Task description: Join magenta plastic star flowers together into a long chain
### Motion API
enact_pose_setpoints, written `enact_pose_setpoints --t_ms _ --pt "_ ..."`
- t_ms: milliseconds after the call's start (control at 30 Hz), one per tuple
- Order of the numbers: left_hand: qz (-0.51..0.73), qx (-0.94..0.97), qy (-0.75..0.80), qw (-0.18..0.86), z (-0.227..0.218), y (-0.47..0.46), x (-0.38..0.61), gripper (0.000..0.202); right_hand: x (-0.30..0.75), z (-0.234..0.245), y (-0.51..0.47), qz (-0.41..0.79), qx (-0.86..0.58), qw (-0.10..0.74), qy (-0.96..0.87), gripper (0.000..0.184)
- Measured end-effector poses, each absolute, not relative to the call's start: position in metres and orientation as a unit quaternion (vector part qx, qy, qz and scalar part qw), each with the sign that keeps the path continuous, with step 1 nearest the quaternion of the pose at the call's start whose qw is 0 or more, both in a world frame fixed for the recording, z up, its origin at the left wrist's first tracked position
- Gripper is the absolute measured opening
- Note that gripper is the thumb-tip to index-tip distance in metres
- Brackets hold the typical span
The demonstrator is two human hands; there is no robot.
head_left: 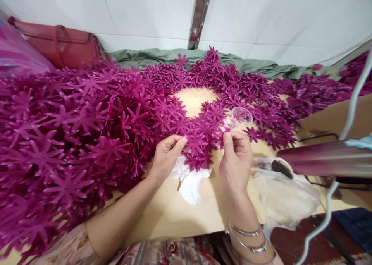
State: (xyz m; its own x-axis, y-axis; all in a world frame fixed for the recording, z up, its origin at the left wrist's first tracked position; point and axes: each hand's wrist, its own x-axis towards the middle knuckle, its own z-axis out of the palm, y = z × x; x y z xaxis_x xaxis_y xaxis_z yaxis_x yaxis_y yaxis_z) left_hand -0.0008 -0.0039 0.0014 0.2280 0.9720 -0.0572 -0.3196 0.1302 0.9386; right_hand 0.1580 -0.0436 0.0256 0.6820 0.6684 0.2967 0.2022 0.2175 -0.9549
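At my far left, a red handbag [61, 44] is leaning against the white wall. Below it, a deep heap of purple flowers [72, 133] is covering that whole side of the table and spilling past its near edge. The heap is curving round a small bare patch in the middle.

My left hand [167, 154] is working at the heap's inner rim, fingers curled and thumb and forefinger pinching the flowers there. Just under it, a crumpled white tissue [190, 181] is lying on the table [174, 214], which is staying bare from there down to the near edge.

My right hand [235, 160] is sitting close beside the left, thumb and forefinger clenching one flower [227, 129] by a petal at the heap's edge. A clear cup [240, 116] is lying on its side just beyond it. Right of my wrist, a limp plastic bag [283, 199] is draping over the table's edge. A dark metal tool [325, 158] and a white cord [351, 110] are crowding the far right.
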Motion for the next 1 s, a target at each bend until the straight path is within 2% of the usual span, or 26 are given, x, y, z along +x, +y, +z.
enact_pose_setpoints --t_ms 67,133,200,300,533,600,700,733,800,900,1000 --pt "0.521 0.438 0.369 0.633 0.001 -0.002 0.000 0.026 0.159 0.024 -0.043 0.161 -0.601 0.690 -0.370 0.018" --pt "0.543 0.430 0.354 0.628 0.002 -0.001 0.002 0.024 0.157 0.025 -0.043 0.178 -0.597 0.671 -0.402 0.028" --pt "0.552 0.431 0.335 0.630 0.005 -0.002 0.003 0.034 0.156 0.026 -0.043 0.183 -0.593 0.652 -0.435 0.031" --pt "0.537 0.492 0.311 0.610 0.011 -0.006 0.002 0.041 0.156 0.027 -0.045 0.145 -0.598 0.641 -0.459 0.026" --pt "0.570 0.594 0.331 0.461 0.018 -0.014 -0.006 0.029 0.159 0.026 -0.046 0.103 -0.660 0.584 -0.460 0.022" --pt "0.582 0.607 0.348 0.414 0.018 -0.014 -0.007 0.025 0.158 0.022 -0.045 0.106 -0.670 0.547 -0.491 0.034" --pt "0.581 0.626 0.368 0.368 0.018 -0.014 -0.006 0.019 0.158 0.014 -0.042 0.103 -0.683 0.488 -0.534 0.066" --pt "0.576 0.636 0.370 0.356 0.019 -0.014 -0.006 0.018 0.158 0.011 -0.042 0.103 -0.684 0.474 -0.544 0.071" --pt "0.559 0.667 0.356 0.341 0.022 -0.016 -0.005 0.016 0.159 0.005 -0.040 0.106 -0.678 0.458 -0.565 0.065" --pt "0.509 0.725 0.305 0.350 0.027 -0.021 -0.005 0.011 0.160 0.002 -0.037 0.107 -0.660 0.449 -0.593 0.042" --pt "0.452 0.772 0.272 0.355 0.029 -0.023 -0.003 0.012 0.158 0.006 -0.031 0.112 -0.655 0.441 -0.603 0.035"
